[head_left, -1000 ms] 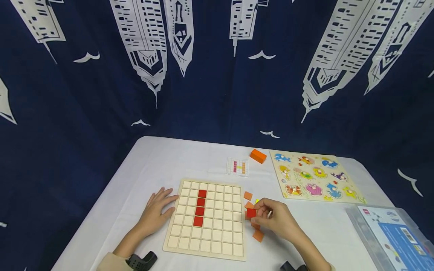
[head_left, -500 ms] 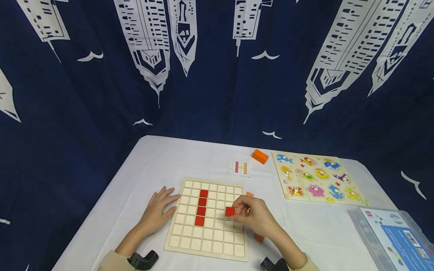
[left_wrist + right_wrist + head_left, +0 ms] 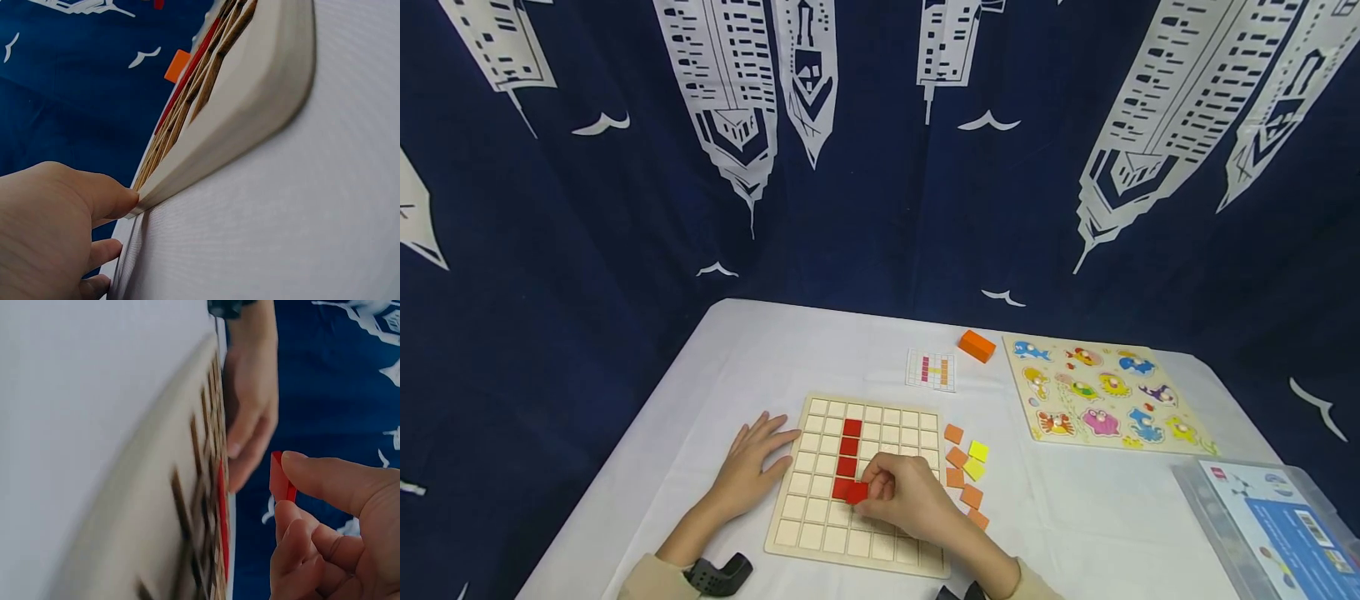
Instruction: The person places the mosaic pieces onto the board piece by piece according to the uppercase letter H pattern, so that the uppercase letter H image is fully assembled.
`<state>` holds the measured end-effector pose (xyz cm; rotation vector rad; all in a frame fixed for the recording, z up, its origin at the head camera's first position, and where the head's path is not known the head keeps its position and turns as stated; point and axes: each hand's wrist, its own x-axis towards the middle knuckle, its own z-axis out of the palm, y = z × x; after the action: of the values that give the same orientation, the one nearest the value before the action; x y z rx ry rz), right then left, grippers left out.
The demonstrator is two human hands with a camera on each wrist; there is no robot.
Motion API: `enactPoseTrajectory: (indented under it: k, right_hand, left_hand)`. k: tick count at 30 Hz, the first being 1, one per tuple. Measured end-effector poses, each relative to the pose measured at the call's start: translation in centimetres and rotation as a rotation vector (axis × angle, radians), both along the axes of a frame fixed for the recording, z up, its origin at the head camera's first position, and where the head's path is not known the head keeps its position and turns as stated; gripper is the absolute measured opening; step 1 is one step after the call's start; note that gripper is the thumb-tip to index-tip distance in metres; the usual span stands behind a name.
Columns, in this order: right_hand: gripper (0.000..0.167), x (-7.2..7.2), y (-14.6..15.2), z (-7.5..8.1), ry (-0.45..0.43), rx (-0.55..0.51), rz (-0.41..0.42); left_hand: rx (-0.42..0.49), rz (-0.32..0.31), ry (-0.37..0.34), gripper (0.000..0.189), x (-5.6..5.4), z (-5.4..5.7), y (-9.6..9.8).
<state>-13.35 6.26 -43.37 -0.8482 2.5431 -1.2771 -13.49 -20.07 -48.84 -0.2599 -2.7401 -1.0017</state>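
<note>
My right hand (image 3: 913, 496) pinches a red square tile (image 3: 282, 478) between thumb and fingertips, over the wooden grid board (image 3: 805, 533). In the head view that tile overlaps the lowest of the red tiles (image 3: 847, 467) lined up in one column of the board. The right wrist view shows it held above the grid ridges, tilted on edge. My left hand (image 3: 748, 467) lies with fingers spread at the board's left side; in the left wrist view the thumb (image 3: 119, 197) touches the board's edge (image 3: 181, 178).
Orange tiles (image 3: 972, 497) and yellow tiles (image 3: 978, 451) lie right of the board. Behind it are a printed pattern card (image 3: 931, 370) and an orange block (image 3: 977, 346). A sea-animal puzzle board (image 3: 1105, 396) and a clear plastic case (image 3: 1270, 517) occupy the right side.
My right hand has carried the red tile leftward from the loose tiles, across the board to the red column. The orange and yellow tiles are uncovered. My left hand stays at the board's edge.
</note>
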Motion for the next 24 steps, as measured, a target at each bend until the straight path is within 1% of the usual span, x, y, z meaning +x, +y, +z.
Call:
enactPoseTrajectory:
  k: [5,10,17,24]
  right_hand:
    - [0.024,0.5,-1.0,-0.8,0.027,0.035,0.015]
    - [0.026,0.8,-1.7,-1.3,0.029,0.077,0.022]
    - [0.026,0.8,-2.2,-1.7,0.044,0.102,0.016]
    - [0.026,0.9,-2.3,-1.9,0.072,0.129,-0.008]
  left_hand:
    - [0.004,-0.001,-0.002,0.037,0.0,-0.1,0.0]
    - [0.007,-0.004,-0.009,0.037,0.0,-0.1,-0.1]
    - [0.006,-0.008,-0.008,0.037,0.0,0.0,-0.1]
    - [0.001,-0.008,-0.011,0.037,0.1,0.0,0.0]
